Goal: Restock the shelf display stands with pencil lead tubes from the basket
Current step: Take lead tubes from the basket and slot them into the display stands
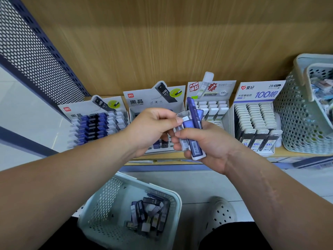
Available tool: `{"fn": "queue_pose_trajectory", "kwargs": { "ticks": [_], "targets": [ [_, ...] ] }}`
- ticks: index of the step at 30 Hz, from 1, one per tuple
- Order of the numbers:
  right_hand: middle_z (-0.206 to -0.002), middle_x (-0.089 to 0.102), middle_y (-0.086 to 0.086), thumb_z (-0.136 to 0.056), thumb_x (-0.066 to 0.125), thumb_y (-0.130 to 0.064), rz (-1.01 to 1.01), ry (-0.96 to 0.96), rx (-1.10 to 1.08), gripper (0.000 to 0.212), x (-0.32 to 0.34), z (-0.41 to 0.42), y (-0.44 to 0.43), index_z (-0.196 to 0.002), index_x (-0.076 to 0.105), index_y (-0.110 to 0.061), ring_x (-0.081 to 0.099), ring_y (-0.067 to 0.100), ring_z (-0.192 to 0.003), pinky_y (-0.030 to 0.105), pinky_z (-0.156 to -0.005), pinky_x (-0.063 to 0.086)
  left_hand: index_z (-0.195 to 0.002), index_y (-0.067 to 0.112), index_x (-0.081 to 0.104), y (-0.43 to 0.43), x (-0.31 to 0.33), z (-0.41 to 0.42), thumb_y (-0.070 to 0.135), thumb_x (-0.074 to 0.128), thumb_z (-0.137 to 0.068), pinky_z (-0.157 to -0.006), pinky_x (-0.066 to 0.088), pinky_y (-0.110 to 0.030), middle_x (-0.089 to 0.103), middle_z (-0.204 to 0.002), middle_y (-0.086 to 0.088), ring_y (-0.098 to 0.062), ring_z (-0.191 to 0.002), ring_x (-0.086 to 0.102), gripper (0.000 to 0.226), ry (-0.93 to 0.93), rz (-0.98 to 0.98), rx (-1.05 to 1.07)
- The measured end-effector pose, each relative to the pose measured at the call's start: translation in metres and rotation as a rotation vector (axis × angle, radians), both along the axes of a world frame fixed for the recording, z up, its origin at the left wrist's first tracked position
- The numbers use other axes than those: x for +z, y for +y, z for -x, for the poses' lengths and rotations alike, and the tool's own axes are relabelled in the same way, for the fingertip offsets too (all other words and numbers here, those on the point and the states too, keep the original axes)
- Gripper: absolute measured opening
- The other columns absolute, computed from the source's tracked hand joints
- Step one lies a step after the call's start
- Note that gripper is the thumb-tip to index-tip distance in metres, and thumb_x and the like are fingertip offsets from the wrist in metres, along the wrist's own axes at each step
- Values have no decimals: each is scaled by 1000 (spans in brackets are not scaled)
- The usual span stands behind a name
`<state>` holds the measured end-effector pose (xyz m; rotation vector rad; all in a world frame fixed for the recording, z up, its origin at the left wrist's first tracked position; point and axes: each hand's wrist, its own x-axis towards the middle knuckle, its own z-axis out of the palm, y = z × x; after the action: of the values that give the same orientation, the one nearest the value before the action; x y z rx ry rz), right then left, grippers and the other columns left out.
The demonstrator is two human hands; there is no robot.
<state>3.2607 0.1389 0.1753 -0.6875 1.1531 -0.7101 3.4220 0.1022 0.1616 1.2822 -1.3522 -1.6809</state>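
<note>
A bundle of pencil lead tubes (pixel 195 141) is held between two hands in front of the shelf (pixel 282 153).

The blue and clear tubes are gripped upright in the right hand (pixel 213 144), its fingers curled round them; the top of one clear tube (pixel 182 114) is pinched in the grip of the left hand (pixel 153 129), thumb against forefinger; behind the hands four display stands (pixel 255 120) are lined up on the shelf, the second stand (pixel 144 103) being partly hidden and, as far as can be told, sparsely filled; loose tubes (pixel 151 213) are seen lying in the pale basket (pixel 100 219) on the floor below; a second perforated basket (pixel 297 123) is set at the shelf's right end.
</note>
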Motion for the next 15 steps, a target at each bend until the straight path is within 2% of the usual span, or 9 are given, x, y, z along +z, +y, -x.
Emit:
{"fn": "queue_pose_trajectory", "kwargs": {
  "ticks": [3,5,7,11,15],
  "targets": [
    [-86,76,11,-91,69,-7,12,5,-34,10,1,-3,0,-100,73,-12,74,20,-74,21,-47,48,-85,5,70,-4,3,-5,4,72,-84,-65,47,-37,64,-69,-11,-22,-62,57,2,53,-47,52],
    [-87,77,12,-91,68,-5,16,5,-95,10,0,-4,-2,-96,73,-13,76,23,-77,22,-47,48,-87,6,72,-8,5,-10,8,75,-76,-62,53,-28,69,-70,-8,-17,-61,61,11,77,-76,65],
    [-86,78,11,-91,67,-3,21,-4,-160,8,0,-4,-5,-94,68,-11,77,25,-79,22,-46,48,-85,7,72,-13,8,-17,5,74,-78,-60,55,-23,70,-70,-7,-14,-60,63,7,88,-77,80],
    [-78,76,10,-92,66,-1,23,-63,-279,11,-1,-5,-9,-93,59,-9,75,23,-73,22,-45,44,-84,6,70,-23,14,-31,-3,70,-85,-60,57,-24,70,-71,-9,-16,-62,66,9,105,-26,182],
    [-72,73,6,-92,67,0,62,-35,-312,11,-2,-5,-10,-93,60,-9,72,18,-65,22,-47,45,-87,5,64,-22,16,-40,-7,69,-84,-60,58,-26,70,-71,-12,-20,-63,68,14,40,20,123]
  ]
}}
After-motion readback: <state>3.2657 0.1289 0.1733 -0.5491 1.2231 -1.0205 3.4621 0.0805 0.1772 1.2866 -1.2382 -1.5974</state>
